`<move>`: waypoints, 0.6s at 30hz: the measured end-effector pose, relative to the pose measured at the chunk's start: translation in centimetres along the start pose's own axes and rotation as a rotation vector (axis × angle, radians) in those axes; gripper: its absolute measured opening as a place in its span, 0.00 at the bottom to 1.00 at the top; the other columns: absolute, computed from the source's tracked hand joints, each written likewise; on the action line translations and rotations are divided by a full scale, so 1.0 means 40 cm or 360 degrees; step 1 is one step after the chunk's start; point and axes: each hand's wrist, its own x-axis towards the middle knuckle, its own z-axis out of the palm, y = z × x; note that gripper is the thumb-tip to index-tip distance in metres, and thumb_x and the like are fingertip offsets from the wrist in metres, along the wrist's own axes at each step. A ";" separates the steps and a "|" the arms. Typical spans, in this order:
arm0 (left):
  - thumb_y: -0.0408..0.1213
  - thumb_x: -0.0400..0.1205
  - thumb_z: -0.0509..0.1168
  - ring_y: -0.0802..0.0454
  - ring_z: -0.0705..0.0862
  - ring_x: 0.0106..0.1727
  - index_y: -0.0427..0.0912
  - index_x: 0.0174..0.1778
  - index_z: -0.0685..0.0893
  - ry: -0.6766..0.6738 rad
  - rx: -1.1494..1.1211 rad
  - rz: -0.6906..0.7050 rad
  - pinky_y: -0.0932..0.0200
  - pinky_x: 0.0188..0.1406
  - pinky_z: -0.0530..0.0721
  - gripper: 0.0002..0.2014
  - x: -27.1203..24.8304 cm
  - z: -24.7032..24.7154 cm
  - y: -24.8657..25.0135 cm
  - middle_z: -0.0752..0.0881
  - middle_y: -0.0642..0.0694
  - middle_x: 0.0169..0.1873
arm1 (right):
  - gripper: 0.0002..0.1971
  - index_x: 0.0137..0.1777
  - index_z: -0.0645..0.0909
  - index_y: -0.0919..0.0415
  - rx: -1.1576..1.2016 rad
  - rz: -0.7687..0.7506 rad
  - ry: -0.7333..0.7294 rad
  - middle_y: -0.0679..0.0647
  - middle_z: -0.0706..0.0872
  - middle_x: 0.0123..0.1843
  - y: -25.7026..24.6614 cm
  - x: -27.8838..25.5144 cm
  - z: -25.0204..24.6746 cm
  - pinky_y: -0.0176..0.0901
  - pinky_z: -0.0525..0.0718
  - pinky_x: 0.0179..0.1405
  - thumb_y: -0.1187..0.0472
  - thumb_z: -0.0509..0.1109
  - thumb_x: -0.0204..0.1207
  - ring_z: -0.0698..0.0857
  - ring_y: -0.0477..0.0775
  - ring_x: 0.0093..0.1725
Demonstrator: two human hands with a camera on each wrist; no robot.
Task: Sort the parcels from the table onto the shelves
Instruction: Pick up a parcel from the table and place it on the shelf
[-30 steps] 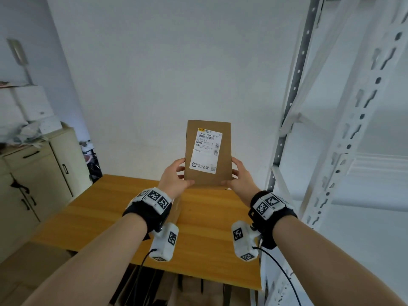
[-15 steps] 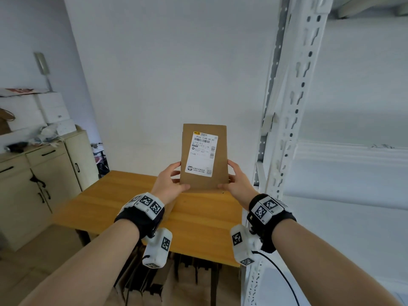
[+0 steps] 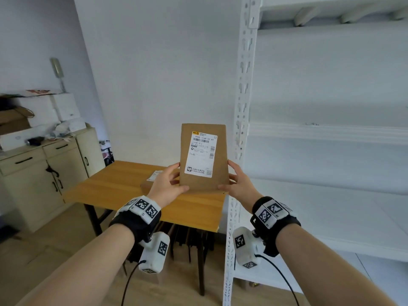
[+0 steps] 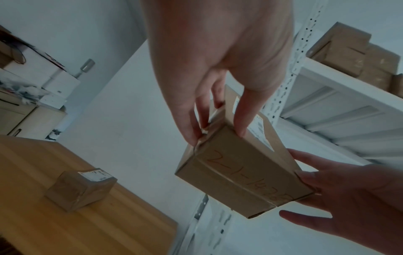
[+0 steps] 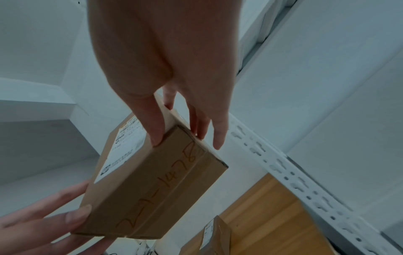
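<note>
A flat brown cardboard parcel [image 3: 203,157] with a white shipping label stands upright in the air, held between both hands. My left hand [image 3: 176,180] pinches its lower left corner, thumb in front and fingers behind. My right hand [image 3: 229,176] pinches the lower right corner the same way. In the left wrist view the parcel [image 4: 240,172] shows handwriting on its bottom edge. A second taped parcel [image 4: 80,188] lies on the wooden table [image 3: 114,186]; in the head view this second parcel [image 3: 148,184] is partly hidden behind my left hand.
The white metal shelf unit's upright [image 3: 242,107] stands just right of the table, with bare white shelves [image 3: 331,208] beyond it. Several brown boxes [image 4: 353,51] sit on a high shelf. A beige cabinet [image 3: 33,173] with white boxes on top stands at the left.
The view has pulled back and swung right, so more of the shelves show. Both hands keep the same hold on the parcel. The second parcel on the table has come into sight.
</note>
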 end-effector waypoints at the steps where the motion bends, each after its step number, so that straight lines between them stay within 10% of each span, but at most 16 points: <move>1: 0.23 0.72 0.73 0.46 0.78 0.71 0.43 0.79 0.65 -0.0020 0.0000 0.0000 0.61 0.58 0.77 0.41 -0.021 0.015 0.013 0.77 0.39 0.73 | 0.44 0.81 0.59 0.47 0.0016 0.0003 0.0007 0.60 0.78 0.71 -0.001 -0.030 -0.019 0.51 0.84 0.60 0.76 0.72 0.71 0.79 0.60 0.69; 6: 0.25 0.71 0.75 0.46 0.77 0.73 0.44 0.80 0.64 -0.0085 0.0031 0.0049 0.51 0.71 0.75 0.42 -0.099 0.097 0.073 0.75 0.41 0.75 | 0.43 0.81 0.60 0.49 0.0069 -0.0002 0.0090 0.63 0.77 0.71 -0.009 -0.154 -0.115 0.39 0.83 0.49 0.78 0.71 0.71 0.81 0.60 0.65; 10: 0.26 0.70 0.76 0.46 0.78 0.72 0.45 0.79 0.65 -0.0162 0.0039 0.0148 0.49 0.71 0.77 0.42 -0.137 0.165 0.133 0.78 0.41 0.73 | 0.42 0.80 0.61 0.49 0.0058 -0.0016 0.0195 0.63 0.77 0.72 -0.023 -0.234 -0.199 0.47 0.83 0.59 0.77 0.72 0.71 0.81 0.61 0.68; 18: 0.24 0.72 0.74 0.52 0.82 0.57 0.44 0.79 0.65 -0.0360 -0.0076 0.0281 0.66 0.48 0.80 0.41 -0.152 0.288 0.274 0.79 0.39 0.71 | 0.39 0.78 0.63 0.51 -0.0057 -0.0059 0.0479 0.65 0.78 0.70 -0.095 -0.353 -0.360 0.57 0.81 0.68 0.76 0.73 0.70 0.81 0.61 0.68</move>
